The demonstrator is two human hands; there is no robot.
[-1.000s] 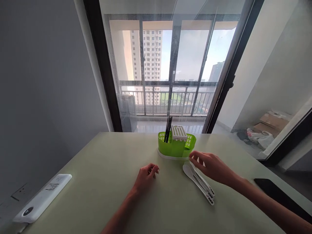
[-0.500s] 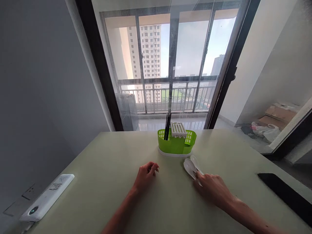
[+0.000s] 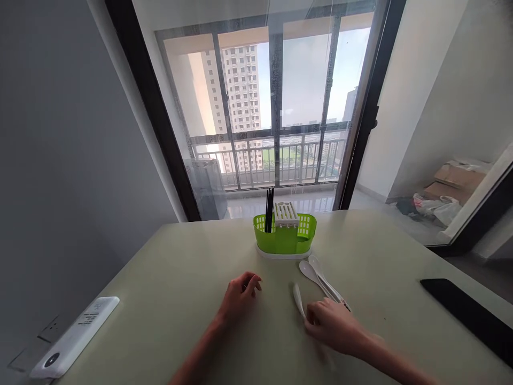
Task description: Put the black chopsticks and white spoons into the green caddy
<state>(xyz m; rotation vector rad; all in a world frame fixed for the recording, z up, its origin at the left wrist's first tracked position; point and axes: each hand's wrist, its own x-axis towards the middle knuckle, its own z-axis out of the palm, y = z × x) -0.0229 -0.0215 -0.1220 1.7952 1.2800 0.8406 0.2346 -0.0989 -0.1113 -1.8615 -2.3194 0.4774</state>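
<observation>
My right hand (image 3: 331, 325) is closed on the handle of a white spoon (image 3: 298, 299), its bowl pointing away from me. Just beyond that hand, two more white spoons (image 3: 315, 271) lie side by side on the table, their handle ends partly behind my fingers. To the left rests my left hand (image 3: 242, 291), fingers loosely curled above the tabletop; whether anything is in them cannot be made out. Farther back stands a green utensil holder (image 3: 285, 243) with a white slotted top (image 3: 286, 213). Black chopsticks (image 3: 269, 211) stand upright in its left compartment.
The pale table (image 3: 192, 262) runs up to a glass door. A white power strip (image 3: 76, 337) lies along its left edge and a flat black object (image 3: 467, 315) along the right. Cardboard boxes (image 3: 459, 179) and plastic bags (image 3: 436, 208) lie on the floor beyond the glass.
My right hand has drawn one spoon left and toward me, away from the other two. My left hand has stayed nearly in place. The view has shifted slightly.
</observation>
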